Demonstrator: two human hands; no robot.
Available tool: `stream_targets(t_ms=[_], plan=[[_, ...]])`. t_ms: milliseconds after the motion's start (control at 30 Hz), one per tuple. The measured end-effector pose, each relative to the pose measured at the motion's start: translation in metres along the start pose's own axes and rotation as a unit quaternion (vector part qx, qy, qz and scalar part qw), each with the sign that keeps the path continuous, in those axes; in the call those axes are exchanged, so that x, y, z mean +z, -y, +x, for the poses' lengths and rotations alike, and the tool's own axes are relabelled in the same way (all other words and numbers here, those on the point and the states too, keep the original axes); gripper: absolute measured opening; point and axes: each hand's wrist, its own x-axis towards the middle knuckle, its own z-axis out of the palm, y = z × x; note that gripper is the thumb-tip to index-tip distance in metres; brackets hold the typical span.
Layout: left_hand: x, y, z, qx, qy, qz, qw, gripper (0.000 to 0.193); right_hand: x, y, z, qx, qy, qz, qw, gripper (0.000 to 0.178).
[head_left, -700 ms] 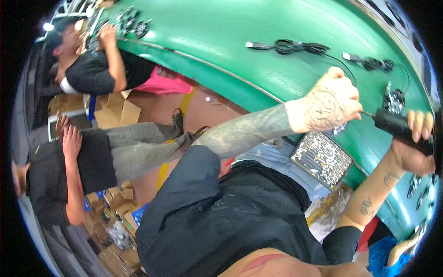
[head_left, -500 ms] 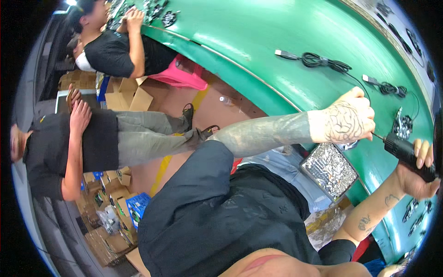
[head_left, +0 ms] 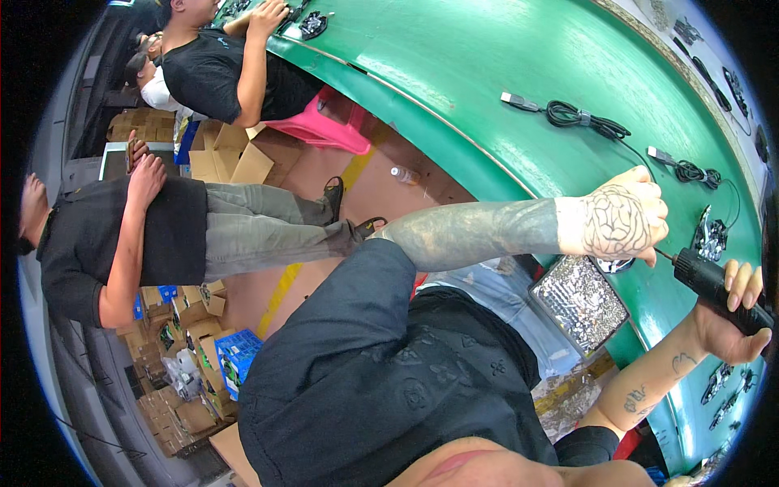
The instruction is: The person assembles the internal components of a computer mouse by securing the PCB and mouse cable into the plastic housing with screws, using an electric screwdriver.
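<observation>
My right hand (head_left: 730, 304) is wrapped round a black power screwdriver (head_left: 699, 276). Its thin bit points left, toward my left hand (head_left: 623, 217), with the tip close to the fingers. The left hand is closed, back upward, and hides whatever is in it. A black cable bundle (head_left: 578, 116) with a USB plug lies on the green table, its lead running down to that hand. Just below the hand, a dark and white part (head_left: 614, 265) shows in part. Nearby is a tray (head_left: 560, 325) full of small metal screws, at the table's edge.
A second cable bundle (head_left: 688, 170) leads to a black opened device (head_left: 711, 235) on the green table (head_left: 454, 57). More dark parts (head_left: 717, 381) lie beyond my right forearm. At left, a person (head_left: 122, 243) stands, and another person (head_left: 235, 77) sits at the table near cardboard boxes (head_left: 231, 154).
The view has shifted slightly, so the table and cables sit a little further right and lower. My hands keep almost the same pose, with the screwdriver bit still beside my left hand.
</observation>
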Motion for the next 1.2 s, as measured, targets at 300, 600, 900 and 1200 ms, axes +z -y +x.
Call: stream_targets(t_ms=[300, 600, 900, 1200], plan=[[-0.005, 0.02, -0.009, -0.106, -0.045, -0.047, 0.992, 0.046, -0.002, -0.013, 0.003, 0.082, 0.01, 0.122, 0.989, 0.05], [0.011, 0.02, -0.015, -0.107, 0.005, -0.029, 0.994, 0.038, 0.035, -0.029, 0.003, 0.028, -0.101, -0.029, 0.994, 0.042], [0.006, 0.03, -0.014, -0.081, 0.019, -0.004, 0.997, 0.036, 0.023, -0.036, 0.01, -0.001, -0.068, -0.107, 0.992, 0.035], [0.005, 0.028, -0.01, -0.092, 0.037, -0.021, 0.995, 0.037, 0.026, -0.037, 0.009, -0.021, -0.053, -0.149, 0.987, 0.031]])
